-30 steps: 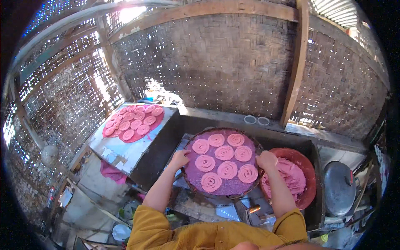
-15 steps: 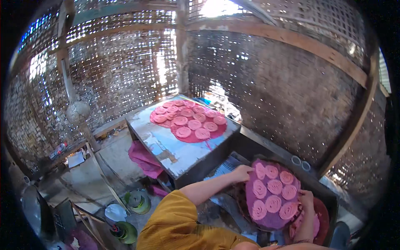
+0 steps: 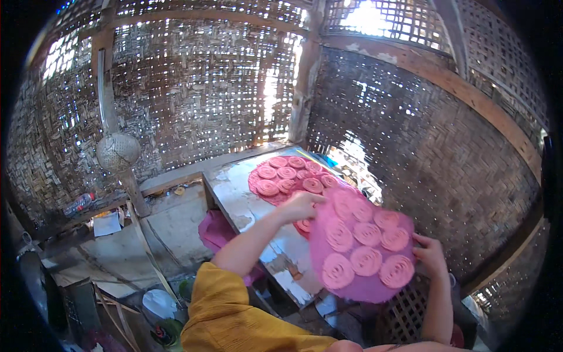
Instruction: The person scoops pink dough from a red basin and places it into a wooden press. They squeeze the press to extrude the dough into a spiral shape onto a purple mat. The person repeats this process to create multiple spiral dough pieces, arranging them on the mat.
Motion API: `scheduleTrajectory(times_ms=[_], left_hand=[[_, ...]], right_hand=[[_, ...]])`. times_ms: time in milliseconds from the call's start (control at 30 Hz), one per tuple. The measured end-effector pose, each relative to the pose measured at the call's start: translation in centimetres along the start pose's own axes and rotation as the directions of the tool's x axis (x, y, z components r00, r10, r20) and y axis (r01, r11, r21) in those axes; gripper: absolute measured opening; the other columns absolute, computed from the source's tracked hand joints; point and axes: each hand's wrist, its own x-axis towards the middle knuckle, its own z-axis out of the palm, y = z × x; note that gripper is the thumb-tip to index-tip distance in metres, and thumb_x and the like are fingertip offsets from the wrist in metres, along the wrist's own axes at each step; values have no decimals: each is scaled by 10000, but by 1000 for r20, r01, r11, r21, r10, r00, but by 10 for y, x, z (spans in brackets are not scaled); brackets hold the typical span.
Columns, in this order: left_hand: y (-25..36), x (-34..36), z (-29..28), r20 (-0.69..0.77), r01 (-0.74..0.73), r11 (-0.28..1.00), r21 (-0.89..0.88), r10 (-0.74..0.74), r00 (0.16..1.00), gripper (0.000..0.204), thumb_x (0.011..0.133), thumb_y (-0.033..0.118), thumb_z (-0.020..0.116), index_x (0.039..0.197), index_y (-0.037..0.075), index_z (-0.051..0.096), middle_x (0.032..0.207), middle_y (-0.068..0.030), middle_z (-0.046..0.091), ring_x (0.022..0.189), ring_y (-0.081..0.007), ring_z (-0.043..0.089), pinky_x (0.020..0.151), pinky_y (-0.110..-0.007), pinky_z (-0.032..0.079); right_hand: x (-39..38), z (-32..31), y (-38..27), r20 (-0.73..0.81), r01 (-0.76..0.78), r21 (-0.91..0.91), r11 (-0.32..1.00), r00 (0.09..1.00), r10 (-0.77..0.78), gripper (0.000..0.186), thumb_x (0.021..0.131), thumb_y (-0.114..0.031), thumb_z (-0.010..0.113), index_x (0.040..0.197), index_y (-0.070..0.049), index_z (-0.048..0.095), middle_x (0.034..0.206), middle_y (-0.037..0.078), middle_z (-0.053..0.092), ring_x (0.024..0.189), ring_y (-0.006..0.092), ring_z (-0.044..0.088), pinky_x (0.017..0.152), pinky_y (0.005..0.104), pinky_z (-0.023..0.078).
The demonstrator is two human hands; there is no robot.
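My left hand [image 3: 304, 205] pinches the upper left edge of a thin purple-pink sheet [image 3: 320, 246] bearing several piped pink spiral rounds [image 3: 368, 233]. My right hand [image 3: 427, 253] grips the sheet's right edge. The sheet hangs tilted over the right part of a worn, pale-topped low table [image 3: 237, 190]. On that table lies a darker pink sheet with more spiral rounds [image 3: 278, 183], partly hidden behind my left hand and the held sheet. A dark lattice tray [image 3: 402, 311] shows beneath the held sheet.
Woven bamboo walls [image 3: 199, 94] and wooden posts surround the corner. A pink cloth [image 3: 216, 229] hangs left of the table. A perforated round strainer [image 3: 117, 151] hangs on a post. Sticks, a white plastic item [image 3: 158, 302] and green containers [image 3: 167, 331] lie low at left.
My view has turned left toward the table. Both hands have lifted the purple sheet with its rounds off the lattice tray and moved it leftward, onto or over the table's edge.
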Motion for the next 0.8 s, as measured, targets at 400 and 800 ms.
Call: scheduleTrajectory(times_ms=[400, 800], left_hand=[[-162, -9, -205, -502, 302, 953, 15, -254, 827, 492, 629, 20, 514, 1119, 49, 549, 945, -128, 615, 760, -177, 585, 651, -263, 465], [-285, -186, 15, -838, 199, 829, -523, -543, 58, 413, 705, 294, 672, 978, 6, 560, 877, -123, 604, 754, -216, 585, 677, -305, 463]], right_hand=[[217, 256, -38, 353, 281, -17, 960, 899, -257, 445, 671, -6, 564, 1115, -15, 548, 827, 52, 612, 633, 81, 551, 598, 220, 462], [107, 227, -42, 253, 480, -177, 859, 866, -432, 360, 758, -86, 578, 1107, -9, 537, 1139, 132, 477, 1067, 223, 448, 868, 309, 387]])
